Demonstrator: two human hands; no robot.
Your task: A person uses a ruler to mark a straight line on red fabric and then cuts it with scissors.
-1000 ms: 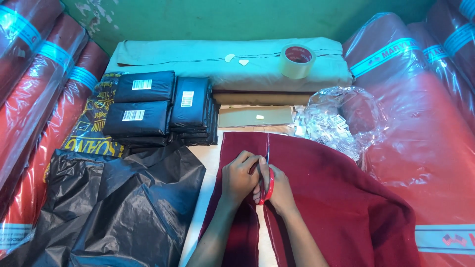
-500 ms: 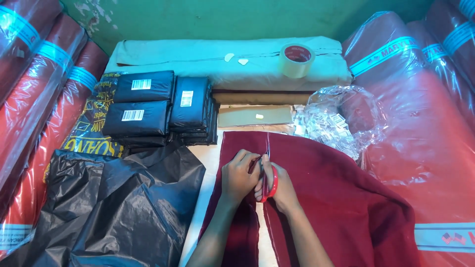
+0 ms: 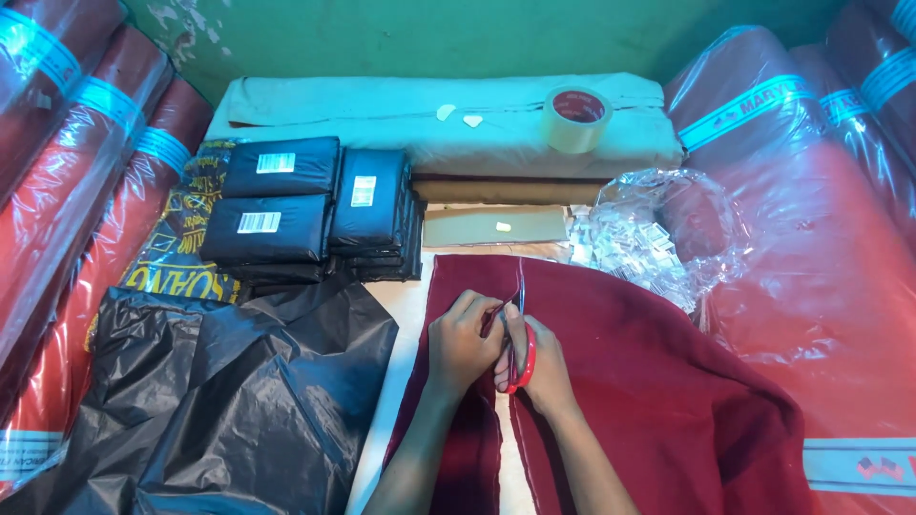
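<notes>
Black packets (image 3: 310, 205), seemingly white-labelled (image 3: 259, 222), stacked upper left.

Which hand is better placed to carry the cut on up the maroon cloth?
Right. The right hand holds the red-handled scissors, blades pointing up the slit in the maroon cloth. The left hand only holds the cloth's edge.

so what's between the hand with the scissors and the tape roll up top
In the head view, beyond the right hand and scissors lie uncut maroon cloth, a flat tan cardboard piece, then folded brown and pale fabric under the tape roll.
</notes>
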